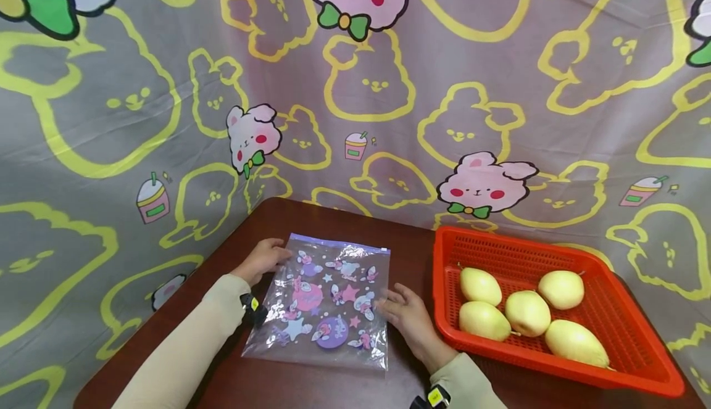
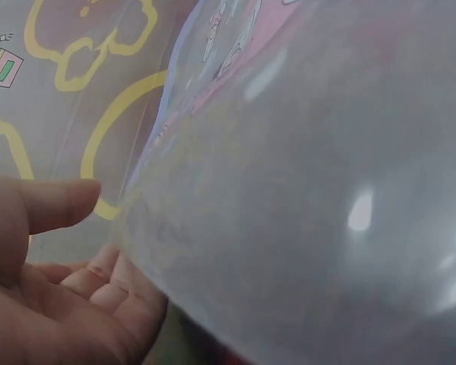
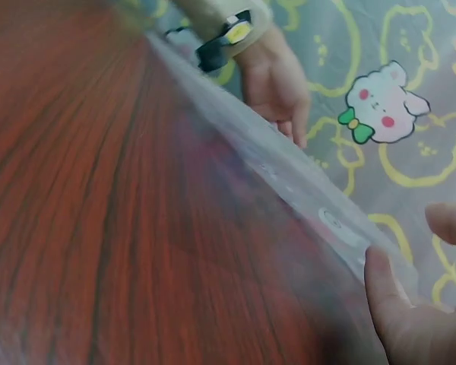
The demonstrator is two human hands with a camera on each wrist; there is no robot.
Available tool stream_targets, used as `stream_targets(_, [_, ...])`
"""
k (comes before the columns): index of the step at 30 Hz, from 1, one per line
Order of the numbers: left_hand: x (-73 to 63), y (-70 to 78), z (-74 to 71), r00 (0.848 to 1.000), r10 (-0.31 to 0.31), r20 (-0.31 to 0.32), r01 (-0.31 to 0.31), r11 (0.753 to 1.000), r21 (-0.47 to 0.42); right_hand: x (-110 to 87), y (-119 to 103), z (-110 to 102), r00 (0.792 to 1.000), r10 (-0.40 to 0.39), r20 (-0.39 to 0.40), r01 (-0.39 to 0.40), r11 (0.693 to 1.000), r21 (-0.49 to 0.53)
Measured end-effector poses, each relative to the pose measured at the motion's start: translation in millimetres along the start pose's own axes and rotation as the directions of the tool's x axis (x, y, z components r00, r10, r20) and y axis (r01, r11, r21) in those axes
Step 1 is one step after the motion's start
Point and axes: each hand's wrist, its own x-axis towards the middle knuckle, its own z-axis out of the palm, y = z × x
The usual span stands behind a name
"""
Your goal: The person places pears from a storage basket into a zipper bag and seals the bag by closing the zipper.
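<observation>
A clear plastic zip bag (image 1: 349,273) printed with pink, blue and purple cartoon characters and stars lies on the dark reddish table, its purple zip strip (image 1: 333,243) at the far end. My left hand (image 1: 263,261) is at the upper left edge of the bag. In the left wrist view, that hand's thumb stands apart from its fingers, whose tips meet the bag's edge. Along the right edge, the fingers of my right hand (image 1: 408,321) reach onto the plastic. The right wrist view shows its thumb and fingers (image 3: 384,277) spread apart at the bag.
To the right stands a red perforated plastic basket (image 1: 444,301) holding several pale yellow pears (image 1: 528,313). A patterned cloth (image 1: 383,144) with cartoon rabbits hangs behind the table (image 1: 311,214) and along its left side.
</observation>
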Motion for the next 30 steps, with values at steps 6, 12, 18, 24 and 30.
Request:
stream_targets(6, [2.2,-7.4,-6.2,0.999,0.039,0.026,-0.038,0.998,-0.049,0.8,4.7,-0.7,0.998,0.055,0.036,-0.058,0.991,0.118])
stream_targets(12, [2.7,-6.3,-10.5,0.998,0.063,0.028,-0.061,0.996,-0.068,1.6,2.3,1.1,0.997,0.069,0.045,-0.073,0.993,0.094])
stream_targets(18, [2.6,4.2,-18.7,0.996,0.077,0.035,-0.073,0.993,-0.09,3.3,-3.6,3.4,0.997,0.06,0.043,-0.063,0.995,0.073])
stream_targets(24, [1.8,10.8,-28.8,0.994,0.097,0.054,-0.09,0.989,-0.114,2.9,-7.2,9.1,0.998,0.05,0.03,-0.051,0.998,0.039])
stream_targets(30, [-5.3,14.5,-39.3,0.992,0.119,0.041,-0.113,0.987,-0.115,2.1,-7.8,17.0,0.999,0.051,0.004,-0.052,0.998,0.032])
